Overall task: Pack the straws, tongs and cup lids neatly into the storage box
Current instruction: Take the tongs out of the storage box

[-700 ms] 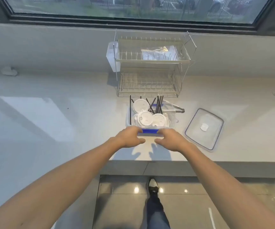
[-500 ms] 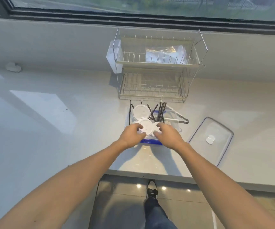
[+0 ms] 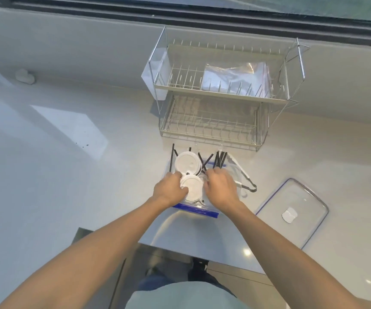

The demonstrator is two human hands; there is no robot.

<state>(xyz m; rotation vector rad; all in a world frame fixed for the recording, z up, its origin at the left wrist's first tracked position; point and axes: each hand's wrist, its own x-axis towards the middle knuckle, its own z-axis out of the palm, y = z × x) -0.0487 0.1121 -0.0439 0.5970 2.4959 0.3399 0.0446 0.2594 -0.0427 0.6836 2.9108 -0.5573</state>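
Note:
A clear storage box with a blue rim (image 3: 195, 210) stands on the pale counter in front of me. White cup lids lie in it: one at the back (image 3: 186, 162), another (image 3: 192, 188) between my hands. Black straws (image 3: 219, 159) lean against the box's far side. Metal tongs (image 3: 245, 182) rest along its right side. My left hand (image 3: 169, 191) grips the near lid's left edge. My right hand (image 3: 221, 188) is inside the box on the lid's right, fingers curled down; what they hold is hidden.
The box's clear, blue-edged cover (image 3: 292, 211) lies flat on the counter to the right. A two-tier wire dish rack (image 3: 221, 97) stands just behind the box, a plastic bag on its top shelf. The counter's front edge runs close below the box.
Both hands moved forward from the box's near rim into the box, onto the cup lids. My head moved closer and looks more steeply down.

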